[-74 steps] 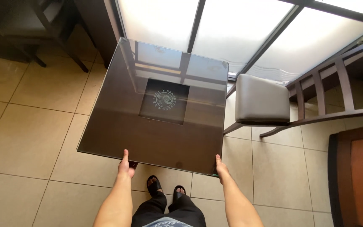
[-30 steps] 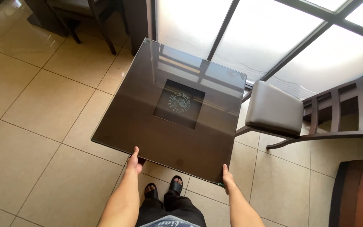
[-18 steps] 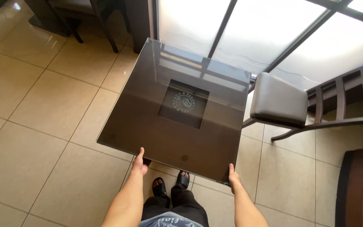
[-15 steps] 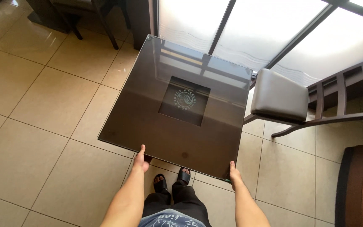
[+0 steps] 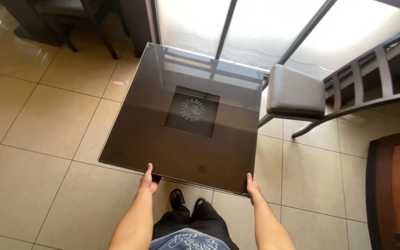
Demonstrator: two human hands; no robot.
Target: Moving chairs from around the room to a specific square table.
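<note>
- The large square pane of dark smoked glass (image 5: 186, 115), with a darker square patch and a pale round emblem at its middle, is carried in the air above the beige tiled floor (image 5: 38, 139), roughly level and tipped slightly away
- The left hand (image 5: 148, 181) has its grip closed on the near edge, thumb on top and fingers hidden beneath, likely to bear the weight from below
- The right hand (image 5: 252, 187) clasps the near right corner the same way; the wide spacing seems meant to keep the pane balanced
- A dark wooden chair with a grey padded seat (image 5: 295, 92) stands just beside the pane's right edge, before frosted windows (image 5: 195, 23)
- Sandalled feet (image 5: 177, 198) show below the pane
</note>
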